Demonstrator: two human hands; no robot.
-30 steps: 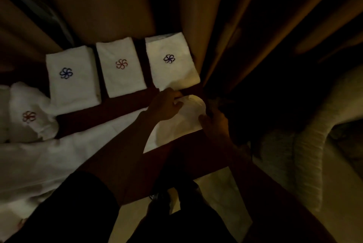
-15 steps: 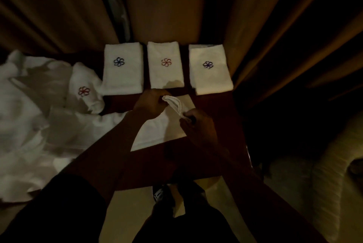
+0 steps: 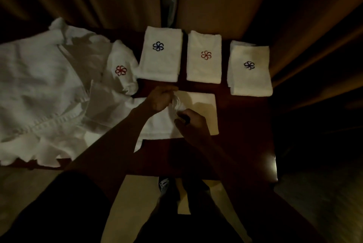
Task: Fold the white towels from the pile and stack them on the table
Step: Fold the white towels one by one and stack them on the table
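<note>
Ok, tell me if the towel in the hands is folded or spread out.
Partly folded: the towel lies flat on the table while left hand and right hand pinch a lifted edge over its middle.

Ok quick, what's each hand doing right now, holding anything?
Left hand: closed, gripping the lifted edge of the white towel in front.
Right hand: closed, pinching the same towel's lifted edge.

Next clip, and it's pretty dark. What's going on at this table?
A person is folding a white towel on a dark table. The left hand and the right hand both pinch a bunched-up edge of it near its middle, while the rest lies flat. Three folded towels sit side by side in a row behind it. A pile of unfolded ones lies to the left.
</note>
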